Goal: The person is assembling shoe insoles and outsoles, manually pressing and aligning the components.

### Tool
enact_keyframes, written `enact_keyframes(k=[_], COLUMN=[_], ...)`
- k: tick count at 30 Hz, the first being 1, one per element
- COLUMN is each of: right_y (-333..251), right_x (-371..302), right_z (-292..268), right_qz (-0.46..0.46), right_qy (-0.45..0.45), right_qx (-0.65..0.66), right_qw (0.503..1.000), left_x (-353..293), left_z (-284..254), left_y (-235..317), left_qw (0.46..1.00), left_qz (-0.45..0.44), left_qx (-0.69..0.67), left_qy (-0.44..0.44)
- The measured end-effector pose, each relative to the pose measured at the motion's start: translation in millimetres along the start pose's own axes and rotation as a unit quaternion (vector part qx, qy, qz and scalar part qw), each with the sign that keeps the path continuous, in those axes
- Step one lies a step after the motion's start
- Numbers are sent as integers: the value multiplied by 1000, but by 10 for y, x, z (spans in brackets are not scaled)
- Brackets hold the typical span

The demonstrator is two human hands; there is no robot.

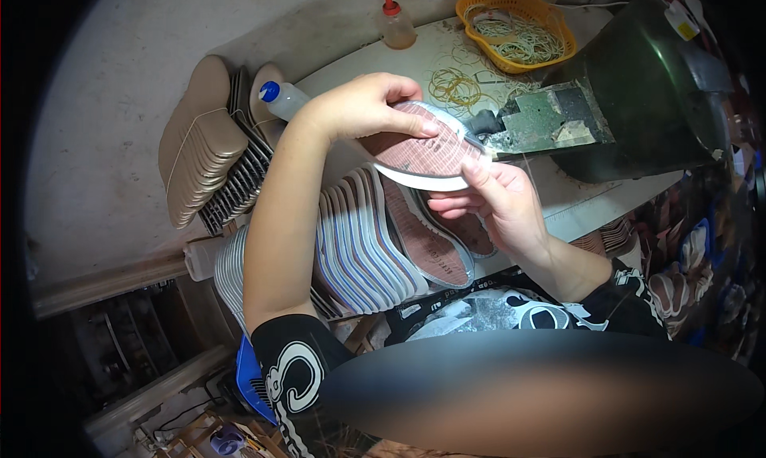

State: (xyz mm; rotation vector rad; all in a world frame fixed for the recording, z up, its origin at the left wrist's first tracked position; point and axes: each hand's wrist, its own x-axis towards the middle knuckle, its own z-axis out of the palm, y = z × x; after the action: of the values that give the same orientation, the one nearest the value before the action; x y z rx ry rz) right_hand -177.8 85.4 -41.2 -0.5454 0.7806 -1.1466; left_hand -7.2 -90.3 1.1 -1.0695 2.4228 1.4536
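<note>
left hand: the left hand [363,107] is gripping the top edge of a shoe sole [423,148], fingers curling over it, thumb side hidden behind the sole.
right hand: the right hand [495,203] is pinching the sole's lower right edge, thumb lying on the reddish face, the other fingers tucking underneath and mostly out of sight.
sole: being held in the air over the table [574,207], reddish patterned face up with a white rim, its tip touching or just beside the machine [630,99]; contact is hard to make out.
machine: dark green, sitting on the table's right side, its worn metal plate facing the sole; its right part is fading into the dark rim.
stack below: a fanned row of soles [359,242] is lying under the hands, partly covered by the left forearm.
second stack: tan soles [199,139] are standing on edge at far left, beside dark ones that are half hidden.
table back: an orange basket [479,11] is holding rubber bands [523,39]; more loose bands [455,87] are lying near it; a red-tipped bottle [395,23] is standing upright.
blue-capped bottle: the blue-capped bottle [279,99] is lying behind the left wrist, partly covered.
bottom: the lower area is blurred out.
</note>
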Motion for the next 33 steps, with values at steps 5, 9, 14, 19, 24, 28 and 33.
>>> enact_keyframes(k=[5, 9, 14, 19, 24, 28, 33], right_y=[-25, -61, -75, -148, -116, -149, -162], right_x=[8, -5, 11, -17, -308, -260, -45], right_z=[-57, -97, -151, -216, -272, -354, -301], right_qz=[-5, 2, 7, 14, 84, 39, 2], right_qy=[-8, -10, -13, -44, -109, -83, -80], right_qx=[-17, -4, -22, -63, -201, -158, -146], right_qw=[1000, 1000, 1000, 997, 970, 983, 986], left_x=[-175, -346, -457, -518, -597, -626, -621], left_z=[146, 342, 591, 835, 957, 1024, 927], left_y=[36, 93, 161, 287, 516, 562, 383], left_qw=[996, 992, 979, 954, 935, 922, 923], left_qz=[19, -47, -96, -127, -179, -165, -132], left_qx=[-77, -78, -71, -239, -260, -319, -325], left_qy=[29, 88, 167, 132, 159, 142, 159])
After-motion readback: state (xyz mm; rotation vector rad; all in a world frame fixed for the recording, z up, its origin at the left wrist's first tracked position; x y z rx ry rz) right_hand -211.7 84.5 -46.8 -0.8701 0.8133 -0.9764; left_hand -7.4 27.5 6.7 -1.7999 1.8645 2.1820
